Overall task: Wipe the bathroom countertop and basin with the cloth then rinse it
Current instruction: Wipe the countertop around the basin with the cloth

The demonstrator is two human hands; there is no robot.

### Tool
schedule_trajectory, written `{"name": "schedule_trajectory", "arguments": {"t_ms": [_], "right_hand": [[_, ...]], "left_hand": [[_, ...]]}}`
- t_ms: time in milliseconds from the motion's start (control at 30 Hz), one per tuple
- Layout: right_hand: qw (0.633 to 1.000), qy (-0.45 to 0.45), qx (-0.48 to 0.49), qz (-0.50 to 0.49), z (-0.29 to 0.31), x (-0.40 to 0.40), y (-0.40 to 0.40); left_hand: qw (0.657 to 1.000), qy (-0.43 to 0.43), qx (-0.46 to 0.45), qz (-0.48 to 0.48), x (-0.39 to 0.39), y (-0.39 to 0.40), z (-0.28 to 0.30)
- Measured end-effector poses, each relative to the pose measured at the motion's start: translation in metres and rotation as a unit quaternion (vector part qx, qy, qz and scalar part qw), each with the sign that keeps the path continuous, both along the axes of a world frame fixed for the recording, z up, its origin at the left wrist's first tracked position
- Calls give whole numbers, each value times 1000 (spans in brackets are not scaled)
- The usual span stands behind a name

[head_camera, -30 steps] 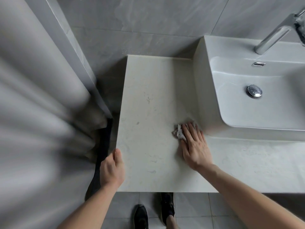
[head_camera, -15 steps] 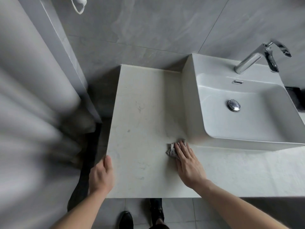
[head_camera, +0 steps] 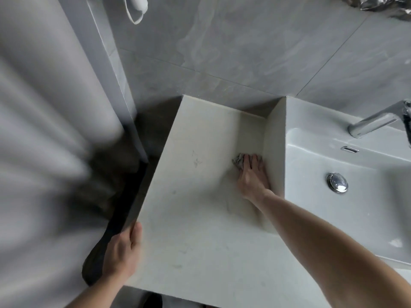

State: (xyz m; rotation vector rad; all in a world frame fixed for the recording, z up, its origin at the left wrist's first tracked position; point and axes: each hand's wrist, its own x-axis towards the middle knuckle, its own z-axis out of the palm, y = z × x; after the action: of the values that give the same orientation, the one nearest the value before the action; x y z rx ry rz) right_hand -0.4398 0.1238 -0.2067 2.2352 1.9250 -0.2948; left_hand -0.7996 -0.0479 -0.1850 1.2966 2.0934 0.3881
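Since a second ago my right hand (head_camera: 252, 174) has pushed the cloth (head_camera: 238, 162) away from the front of the desk (head_camera: 200, 218) and up the strip beside the basin (head_camera: 347, 207), toward the back wall. It now sits right of centre in the frame, fingers (head_camera: 246, 161) laid flat and close together on the grey cloth, pressing it against the desk where it meets the basin's outer side wall; I read that as working the seam where dirt collects. My left hand (head_camera: 121, 254) has stayed at the desk's left edge, lower left of the frame, thumb on top and the other fingers wrapped out of sight below, likely bracing me as I lean in. A few dark marks (head_camera: 196, 160) remain on the desk left of the cloth.

Most of the cloth is hidden under my palm. At the right edge, the faucet (head_camera: 373, 123) is cut off. Everything at left is a blurred grey curtain (head_camera: 44, 141), and the white object hanging at top I cannot identify.
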Motion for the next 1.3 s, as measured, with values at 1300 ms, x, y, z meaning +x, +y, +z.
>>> {"name": "schedule_trajectory", "arguments": {"t_ms": [1300], "right_hand": [[905, -254, -196, 278, 174, 54, 130]], "left_hand": [[950, 153, -131, -240, 119, 70, 27]]}}
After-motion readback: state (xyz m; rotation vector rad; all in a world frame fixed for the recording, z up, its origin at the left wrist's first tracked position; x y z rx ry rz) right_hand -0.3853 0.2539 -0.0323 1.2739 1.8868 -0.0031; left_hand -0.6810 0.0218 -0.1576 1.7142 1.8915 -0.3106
